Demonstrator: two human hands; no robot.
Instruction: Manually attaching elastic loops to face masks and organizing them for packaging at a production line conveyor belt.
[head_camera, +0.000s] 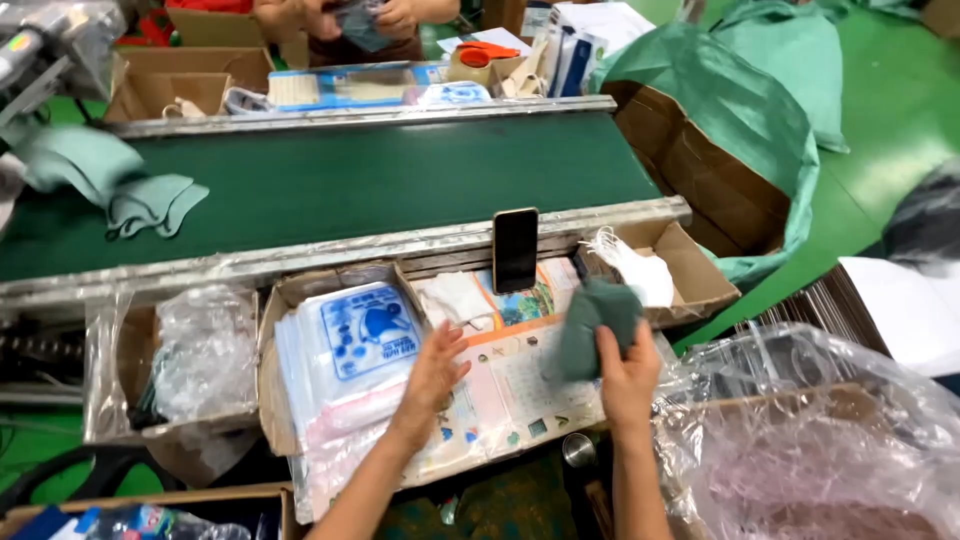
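My right hand (628, 372) grips a folded green cloth mask (592, 325) and holds it up over the printed paper sheet (510, 385) on the work surface. My left hand (432, 372) is open with fingers spread, resting on the edge of a stack of clear plastic bags with a blue print (355, 345) that lies in a shallow cardboard box (272, 400). A black phone (515, 250) stands upright against the conveyor's metal rail, just beyond both hands.
A green conveyor belt (330, 185) carries loose green masks (150, 200) at the left. A small box with white masks (690, 270) sits to the right. Crumpled clear plastic (800, 420) fills the lower right. Another person's hands (390, 15) work across the belt.
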